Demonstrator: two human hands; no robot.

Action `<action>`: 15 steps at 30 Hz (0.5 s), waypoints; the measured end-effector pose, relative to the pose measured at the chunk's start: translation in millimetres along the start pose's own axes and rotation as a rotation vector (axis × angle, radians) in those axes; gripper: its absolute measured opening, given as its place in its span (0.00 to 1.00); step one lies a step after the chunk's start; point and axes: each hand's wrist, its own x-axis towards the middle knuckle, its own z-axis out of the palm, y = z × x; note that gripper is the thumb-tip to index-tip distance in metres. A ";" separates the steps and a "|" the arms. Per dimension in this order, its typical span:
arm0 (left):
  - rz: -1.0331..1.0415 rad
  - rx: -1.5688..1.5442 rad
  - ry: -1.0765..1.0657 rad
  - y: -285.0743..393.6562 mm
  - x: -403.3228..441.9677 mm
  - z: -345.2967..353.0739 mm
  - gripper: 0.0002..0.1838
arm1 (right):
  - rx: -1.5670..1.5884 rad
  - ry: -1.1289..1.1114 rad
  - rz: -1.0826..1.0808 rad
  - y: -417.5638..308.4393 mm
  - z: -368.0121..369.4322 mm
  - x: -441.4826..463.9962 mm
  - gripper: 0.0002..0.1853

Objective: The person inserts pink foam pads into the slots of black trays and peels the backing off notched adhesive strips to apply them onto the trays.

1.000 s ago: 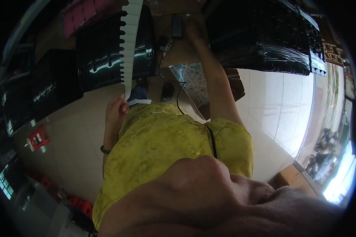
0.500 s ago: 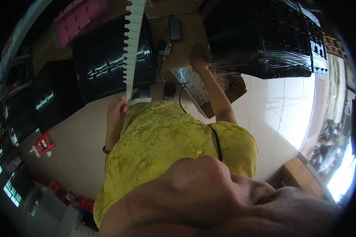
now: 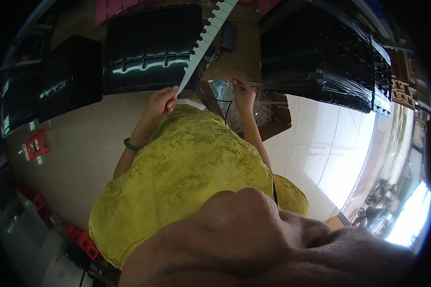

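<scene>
Pinching a long white toothed strip (image 3: 208,42) near its lower end, a person's left hand (image 3: 161,103) closes thumb and fingers on it as it slants up and rightward, past a ribbed black panel (image 3: 151,48) and over a brown work surface (image 3: 246,55). A short white piece (image 3: 192,104) shows just beside the hand; whether it belongs to the strip cannot be told. The right hand (image 3: 244,98), fingers curled, hovers over an open carton (image 3: 281,117) of clear and whitish scraps; whether it grips anything is unclear. A dark rectangular block (image 3: 228,37) lies on the surface, and a black cord (image 3: 228,112) hangs between the hands. At right stands a black stack (image 3: 321,57) partly wrapped in clear film; at far left, a red stool (image 3: 35,145) on the pale floor (image 3: 316,138).
</scene>
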 end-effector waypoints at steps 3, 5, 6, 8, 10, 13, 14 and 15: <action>-0.020 -0.065 -0.019 -6.7 -5.1 4.4 0.18 | 0.443 -0.502 -0.016 -51.1 23.3 22.0 0.16; -0.044 -0.127 -0.050 -8.9 -7.8 4.3 0.17 | 0.669 -0.877 0.044 -88.8 39.3 25.0 0.17; -0.053 -0.160 -0.063 -10.0 -11.2 3.9 0.17 | 0.744 -0.962 0.094 -95.1 46.6 24.4 0.16; -0.060 -0.223 -0.026 -11.8 -18.8 5.5 0.17 | 0.888 -1.131 0.207 -105.1 61.3 23.7 0.15; -0.052 -0.275 -0.004 -13.5 -26.7 2.9 0.17 | 0.961 -1.181 0.148 -95.6 76.6 25.9 0.11; -0.022 -0.323 0.000 -13.9 -34.4 -7.5 0.17 | 0.914 -1.133 0.139 -97.8 86.3 24.5 0.09; -0.012 -0.335 0.005 -13.8 -36.7 -11.6 0.17 | 0.907 -1.102 0.143 -101.4 89.5 23.0 0.08; -0.003 -0.348 0.010 -13.5 -39.1 -16.1 0.17 | 0.901 -1.070 0.148 -105.6 93.4 22.9 0.08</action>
